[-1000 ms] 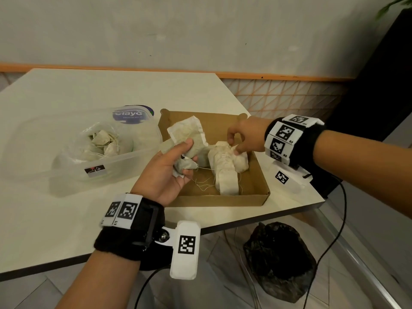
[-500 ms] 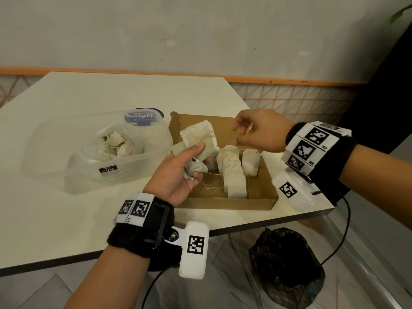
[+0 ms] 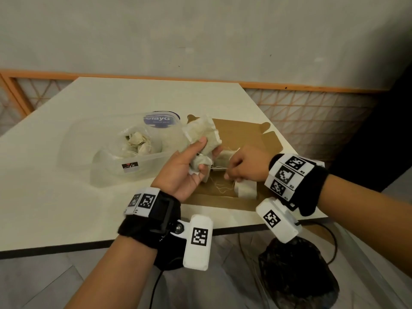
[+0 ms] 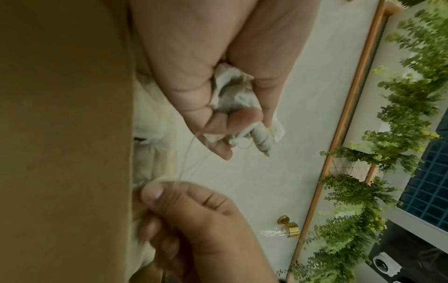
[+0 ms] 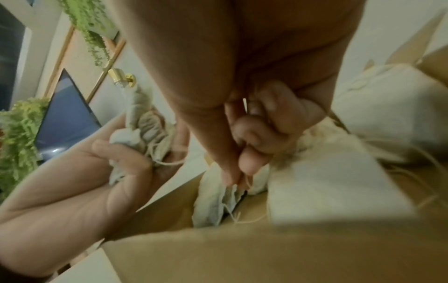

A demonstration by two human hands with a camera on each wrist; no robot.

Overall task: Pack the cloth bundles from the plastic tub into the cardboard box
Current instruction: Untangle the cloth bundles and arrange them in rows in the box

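Observation:
My left hand hovers over the left rim of the cardboard box and grips a clump of off-white cloth bundles. A thin string runs from that clump to my right hand, which pinches it low inside the box. In the right wrist view my right hand's fingertips touch the top of a bundle lying in the box. Other bundles lie on the box floor, partly hidden by my right hand. The clear plastic tub to the left holds more bundles.
The tub and box stand on a white table, the box near its front right corner. A blue-labelled lid leans behind the tub. Below the table's edge a black bag and a cable lie on the floor.
My right hand has come from the far side of the box, down and toward my left hand, and now pinches the string. My left hand still holds its clump.

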